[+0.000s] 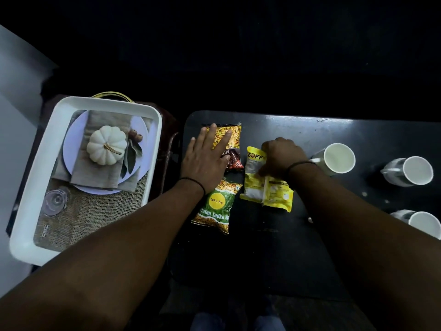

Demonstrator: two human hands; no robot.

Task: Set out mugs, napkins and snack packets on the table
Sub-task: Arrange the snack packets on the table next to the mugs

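Several snack packets lie on the black table (274, 247). My left hand (206, 161) rests flat, fingers spread, on a yellow and dark red packet (235, 136). Just below my wrist lies a green "Let's Try" packet (218, 207). My right hand (280, 155) is curled on the top of a yellow "ZOFF" packet (256, 185); a second yellow packet (279, 193) lies partly over it. Three white mugs stand to the right: one beside my right wrist (337, 158), one further right (411, 170), one at the frame's right edge (423, 223). No napkins are visible.
A white tray (31, 211) with a printed pumpkin-and-plate picture inside sits on a dark stand left of the table. The table's left edge runs between the tray and the packets. The room beyond is dark. My feet show below the table's near edge.
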